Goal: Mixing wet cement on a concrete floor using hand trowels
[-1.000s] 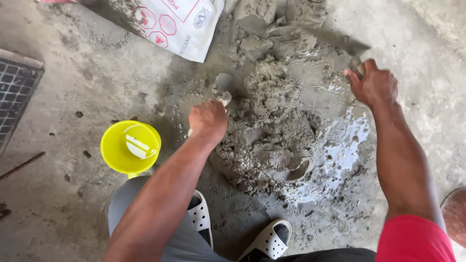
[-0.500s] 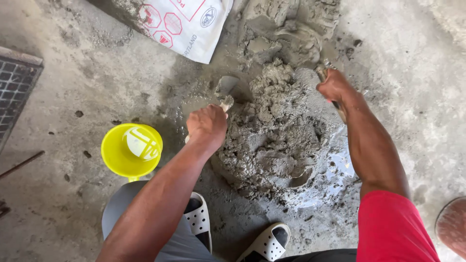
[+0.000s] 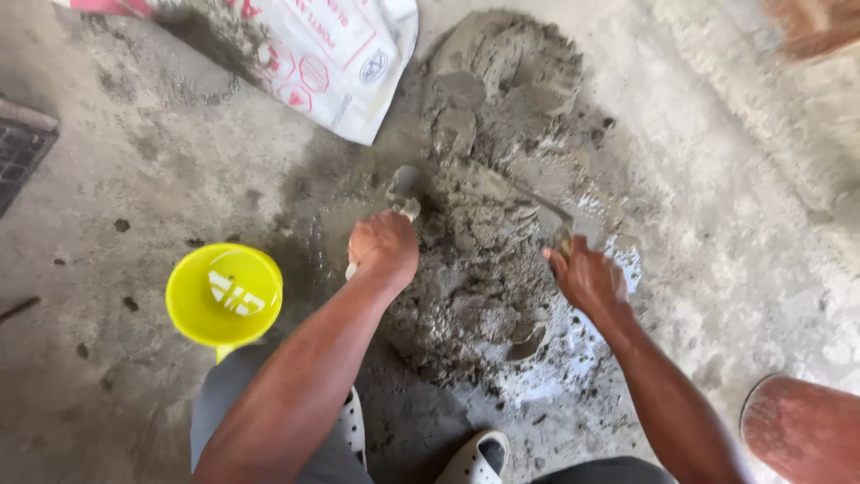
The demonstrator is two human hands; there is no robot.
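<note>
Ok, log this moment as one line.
left hand: gripping small trowel | right hand: gripping long trowel | both blades in wet mortar pile | yellow bowl beside

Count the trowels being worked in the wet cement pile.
2. One trowel is held by the left hand at the pile's left edge; the other trowel is held by the right hand, its blade lying across the mortar pile. None seems hidden.

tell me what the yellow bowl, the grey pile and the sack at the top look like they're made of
Yellow bowl: likely plastic, smooth and glossy, with bright reflections inside.
Grey pile: wet cement or mortar, lumpy and matte, with shiny water pooled at its right edge.
Sack: probably woven plastic or paper; white, printed, creased and dusted grey.
</note>
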